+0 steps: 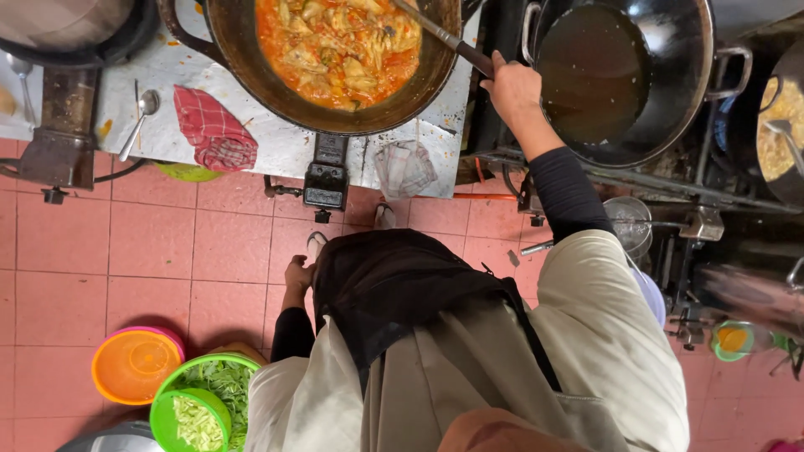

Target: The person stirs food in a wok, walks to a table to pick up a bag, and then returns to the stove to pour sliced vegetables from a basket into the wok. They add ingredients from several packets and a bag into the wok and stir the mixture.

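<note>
Nearest, her dark apron (394, 285); left hand (297, 274) hangs loosely curled, holding nothing. Right hand (512, 84), upper centre, grips the long metal ladle (440, 33), which slants up-left into the wide black wok of orange curry (339, 50).

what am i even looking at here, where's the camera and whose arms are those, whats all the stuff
There is one picture, taken by a camera worn on a person's head, looking straight down over their body at a kitchen floor and stove. No machine: both arms belong to that person.

The right hand grips the dark handle of a ladle that dips into a big wok of orange curry with pale chunks. The left hand hangs at the hip, holding nothing.

On the counter beside the wok lie a red checked cloth and a spoon. To the right sits a second wok of dark liquid. On the pink tiled floor stand an orange bowl and green bowls of chopped greens.
</note>
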